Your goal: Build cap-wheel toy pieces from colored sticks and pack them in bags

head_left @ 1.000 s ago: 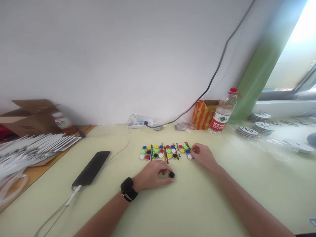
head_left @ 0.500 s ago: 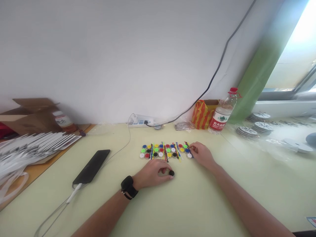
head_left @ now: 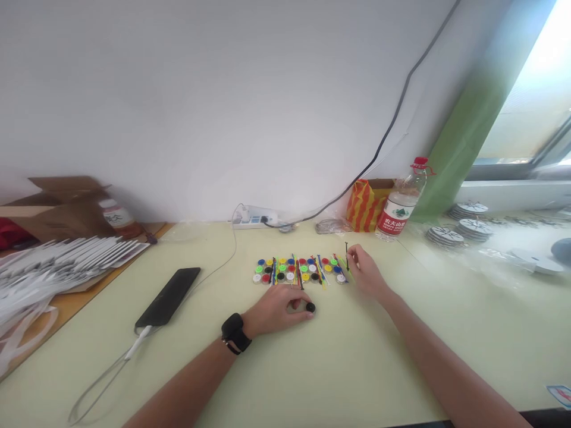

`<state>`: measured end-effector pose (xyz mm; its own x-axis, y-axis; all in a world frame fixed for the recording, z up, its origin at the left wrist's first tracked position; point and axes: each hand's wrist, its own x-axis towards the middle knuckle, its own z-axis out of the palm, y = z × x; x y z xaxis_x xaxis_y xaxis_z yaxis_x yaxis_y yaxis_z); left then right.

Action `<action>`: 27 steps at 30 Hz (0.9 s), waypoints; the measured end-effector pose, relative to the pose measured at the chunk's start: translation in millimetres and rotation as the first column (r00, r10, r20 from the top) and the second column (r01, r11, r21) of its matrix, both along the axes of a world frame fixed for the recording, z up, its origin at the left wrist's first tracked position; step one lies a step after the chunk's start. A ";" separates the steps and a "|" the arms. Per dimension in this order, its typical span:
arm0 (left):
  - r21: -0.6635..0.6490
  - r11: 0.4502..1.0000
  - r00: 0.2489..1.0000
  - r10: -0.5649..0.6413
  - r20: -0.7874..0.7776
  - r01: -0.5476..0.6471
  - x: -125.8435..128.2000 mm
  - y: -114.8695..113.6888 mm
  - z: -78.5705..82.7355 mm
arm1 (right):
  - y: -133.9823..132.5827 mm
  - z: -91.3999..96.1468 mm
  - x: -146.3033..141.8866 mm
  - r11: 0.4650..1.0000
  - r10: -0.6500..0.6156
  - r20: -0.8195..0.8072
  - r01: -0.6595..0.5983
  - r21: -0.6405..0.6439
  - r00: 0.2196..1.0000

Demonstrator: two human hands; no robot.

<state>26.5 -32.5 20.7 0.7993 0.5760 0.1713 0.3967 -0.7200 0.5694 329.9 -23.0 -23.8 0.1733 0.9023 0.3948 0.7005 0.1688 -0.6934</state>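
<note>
My left hand (head_left: 277,310) rests on the table, thumb and fingers closed round a small round black-topped disc (head_left: 310,307). Pinched in my right hand (head_left: 367,271) is a thin black stick (head_left: 347,252), held upright with a short crosspiece at its top. A yellow-green strip (head_left: 344,265) lies close to those fingertips; whether they touch it, I cannot tell. Just beyond my hands, small round discs (head_left: 305,269) with red, blue, yellow, green, white and black tops sit in rows. Bundles of thin coloured sticks (head_left: 321,270) lie between the groups of discs.
A phone (head_left: 168,297) on a charging cable lies at left, near a stack of white flat pieces (head_left: 84,255) and a cardboard box (head_left: 57,208). Along the wall stand a power strip (head_left: 254,217), a striped bag (head_left: 364,207) and a water bottle (head_left: 398,211). Stacked discs (head_left: 446,236) are at right.
My right hand has lifted slightly and shifted right from the end of the rows, bringing up the thin black stick. The left hand stays on the black-topped disc.
</note>
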 end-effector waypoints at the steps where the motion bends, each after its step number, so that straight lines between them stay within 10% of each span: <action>1: 0.006 1.000 1.000 -0.005 -0.001 0.005 0.0 -0.1 0.3 | -1.9 2.7 -1.3 1.000 0.005 -0.030 -0.004 0.012 1.000; 8: 0.091 0.992 0.988 0.080 0.128 -0.092 -2.9 -0.2 -4.6 | -25.7 27.8 -26.1 0.993 0.088 -0.210 -0.070 0.094 0.974; 15: 0.114 0.935 0.900 0.281 0.334 -0.334 5.3 -11.5 0.1 | -62.7 41.3 -75.1 0.904 0.416 -0.248 -0.428 0.005 0.875; 27: -0.101 0.980 0.941 0.191 0.280 -0.168 5.1 -16.4 -6.9 | -66.3 25.4 -93.7 0.847 0.468 -0.464 -0.531 -0.007 0.752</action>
<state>31.6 -48.9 13.8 0.6046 0.7253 0.3292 0.3269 -0.6028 0.7278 236.2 -89.3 1.6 -0.1946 0.9449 0.2633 0.1669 0.2965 -0.9404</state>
